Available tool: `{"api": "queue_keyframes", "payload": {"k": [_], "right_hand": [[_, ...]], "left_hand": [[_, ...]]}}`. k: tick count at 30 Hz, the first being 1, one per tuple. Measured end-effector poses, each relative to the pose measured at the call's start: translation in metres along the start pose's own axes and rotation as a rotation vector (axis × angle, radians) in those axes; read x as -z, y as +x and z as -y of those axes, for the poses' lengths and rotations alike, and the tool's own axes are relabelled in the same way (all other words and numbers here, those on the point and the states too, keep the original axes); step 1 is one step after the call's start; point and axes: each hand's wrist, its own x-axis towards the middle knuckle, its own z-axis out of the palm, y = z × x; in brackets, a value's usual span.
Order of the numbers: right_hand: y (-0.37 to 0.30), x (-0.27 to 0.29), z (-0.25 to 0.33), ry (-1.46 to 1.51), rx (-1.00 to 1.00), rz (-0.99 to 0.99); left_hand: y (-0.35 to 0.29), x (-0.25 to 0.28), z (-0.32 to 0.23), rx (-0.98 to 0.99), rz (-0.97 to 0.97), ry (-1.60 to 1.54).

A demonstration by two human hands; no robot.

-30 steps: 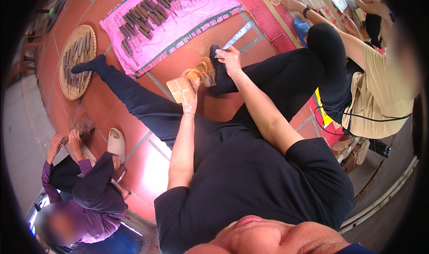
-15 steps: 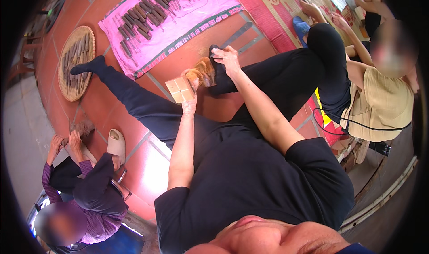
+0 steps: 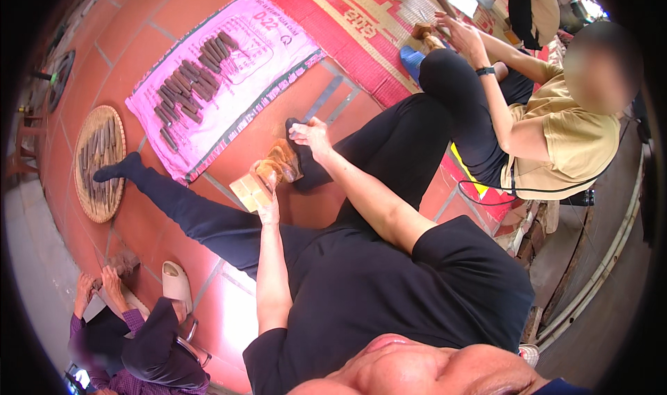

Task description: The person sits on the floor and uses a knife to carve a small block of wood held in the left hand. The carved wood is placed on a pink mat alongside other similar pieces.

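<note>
A carved wooden piece (image 3: pixel 281 159) with a pale square base and a darker orange-brown carved end lies between my legs, against my bent right foot. My left hand (image 3: pixel 268 206) is wrapped round it just at the base. At the toes of my black sock (image 3: pixel 294 129) is my right hand (image 3: pixel 313 137), its fingers pressed together. Whatever they pinch, if anything, is too small or hidden to make out.
Several dark chisel-like tools (image 3: pixel 184 89) lie in rows on a pink sack (image 3: pixel 278 65). More sit in a round woven tray (image 3: pixel 83 176) by my left foot. A person in tan (image 3: pixel 549 127) sits at right; another's hands (image 3: pixel 101 287) work at lower left.
The whole view has shifted, so the sack and my hands appear further left and lower. My grip on the carved piece looks the same. The person in tan now shows raised forearms.
</note>
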Motion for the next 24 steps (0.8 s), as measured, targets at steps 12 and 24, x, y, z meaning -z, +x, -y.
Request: {"api": "queue_keyframes", "payload": {"k": [12, 24], "right_hand": [[0.004, 0.003, -0.004, -0.089, 0.049, 0.036], [-0.003, -0.001, -0.003, -0.067, -0.029, 0.057]], "left_hand": [[0.0, -0.001, 0.015, -0.097, -0.018, 0.033], [0.0, 0.002, 0.015, -0.064, -0.005, -0.05]]}}
